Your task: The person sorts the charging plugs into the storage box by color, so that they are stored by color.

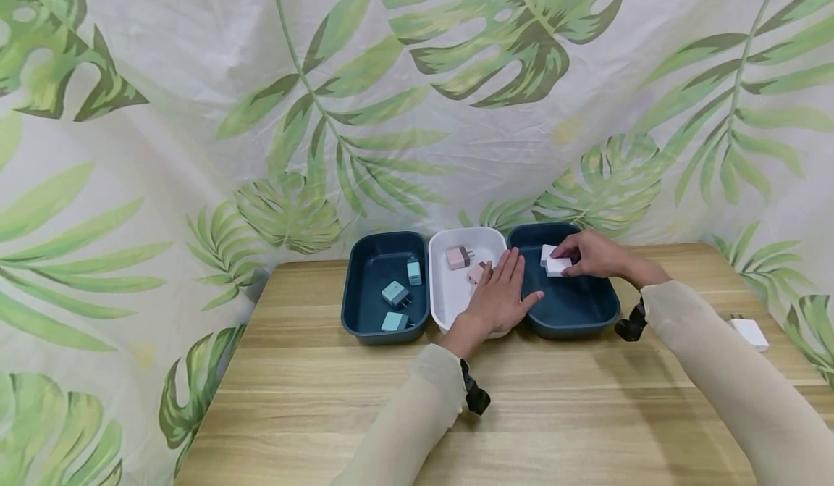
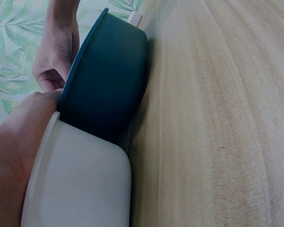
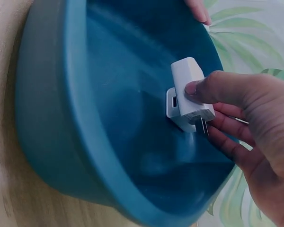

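My right hand (image 1: 591,253) pinches a white charger plug (image 3: 189,80) between thumb and fingers, inside the right dark blue bin (image 1: 573,321). A second white charger plug (image 3: 172,104) lies just beneath it in the right wrist view, partly hidden. With fingers straight, my left hand (image 1: 500,292) lies over the edge where the white bin (image 1: 438,290) meets the right blue bin. Two pink charger plugs, one fully visible (image 1: 457,257) and one partly covered by the left hand (image 1: 476,274), are in the white bin.
The left dark blue bin (image 1: 352,327) holds three mint-green charger plugs, one of them in its middle (image 1: 394,292). Another white charger plug (image 1: 751,332) lies on the wooden table (image 1: 554,413) at far right. A leaf-patterned cloth (image 1: 391,145) hangs behind the bins.
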The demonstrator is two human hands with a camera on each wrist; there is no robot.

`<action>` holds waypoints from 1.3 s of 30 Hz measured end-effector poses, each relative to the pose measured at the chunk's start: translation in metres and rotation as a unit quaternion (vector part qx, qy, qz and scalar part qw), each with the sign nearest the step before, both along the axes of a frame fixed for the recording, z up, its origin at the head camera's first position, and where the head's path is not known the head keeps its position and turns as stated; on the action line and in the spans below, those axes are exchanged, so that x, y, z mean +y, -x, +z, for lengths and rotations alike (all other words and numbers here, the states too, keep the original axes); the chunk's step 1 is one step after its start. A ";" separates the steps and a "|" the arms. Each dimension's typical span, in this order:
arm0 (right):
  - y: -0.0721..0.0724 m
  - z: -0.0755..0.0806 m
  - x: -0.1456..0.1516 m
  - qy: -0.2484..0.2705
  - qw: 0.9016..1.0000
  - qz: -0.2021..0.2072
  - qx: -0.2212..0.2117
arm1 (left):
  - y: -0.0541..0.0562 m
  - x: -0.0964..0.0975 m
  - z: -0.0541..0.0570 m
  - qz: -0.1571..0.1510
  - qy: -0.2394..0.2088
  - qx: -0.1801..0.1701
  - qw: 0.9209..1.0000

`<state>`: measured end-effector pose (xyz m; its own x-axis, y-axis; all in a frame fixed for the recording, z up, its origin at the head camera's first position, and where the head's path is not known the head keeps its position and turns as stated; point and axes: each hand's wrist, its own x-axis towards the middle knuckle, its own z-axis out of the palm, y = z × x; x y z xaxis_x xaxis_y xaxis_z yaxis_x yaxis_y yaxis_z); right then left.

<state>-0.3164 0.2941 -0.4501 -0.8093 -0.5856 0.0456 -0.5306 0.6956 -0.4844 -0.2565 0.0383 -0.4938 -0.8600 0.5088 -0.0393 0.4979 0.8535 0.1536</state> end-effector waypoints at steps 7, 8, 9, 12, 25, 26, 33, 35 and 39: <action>0.000 -0.004 -0.004 -0.020 1.000 0.007 -0.002 | 0.001 0.001 -0.001 0.002 0.002 -0.001 1.000; 0.000 -0.005 -0.004 -0.021 1.000 0.009 -0.002 | 0.002 0.001 -0.002 0.002 0.002 -0.001 1.000; 0.000 -0.005 -0.005 -0.019 1.000 0.013 -0.004 | 0.002 0.001 -0.002 0.001 0.002 -0.002 1.000; 0.001 -0.006 -0.005 -0.009 1.000 0.011 -0.006 | 0.002 0.002 -0.002 0.000 -0.002 -0.002 1.000; -0.001 -0.002 -0.002 0.012 1.000 -0.012 0.001 | 0.000 0.000 -0.001 0.001 -0.003 0.005 1.000; -0.002 -0.002 -0.002 0.013 1.000 -0.012 0.000 | 0.000 0.000 -0.001 0.001 -0.003 0.004 1.000; -0.006 0.001 0.000 0.013 1.000 -0.014 -0.001 | 0.000 0.000 -0.001 -0.002 -0.004 0.006 1.000; -0.008 0.003 0.000 0.017 1.000 -0.011 0.002 | -0.001 0.000 0.000 -0.003 -0.005 0.010 1.000; -0.011 0.006 0.001 0.021 1.000 -0.002 0.010 | -0.002 -0.001 0.001 -0.003 -0.010 0.010 1.000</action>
<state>-0.3053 0.2951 -0.4441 -0.8106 -0.5792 0.0862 -0.5372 0.6769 -0.5032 -0.2547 0.0374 -0.4927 -0.8574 0.5144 -0.0128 0.5060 0.8475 0.1603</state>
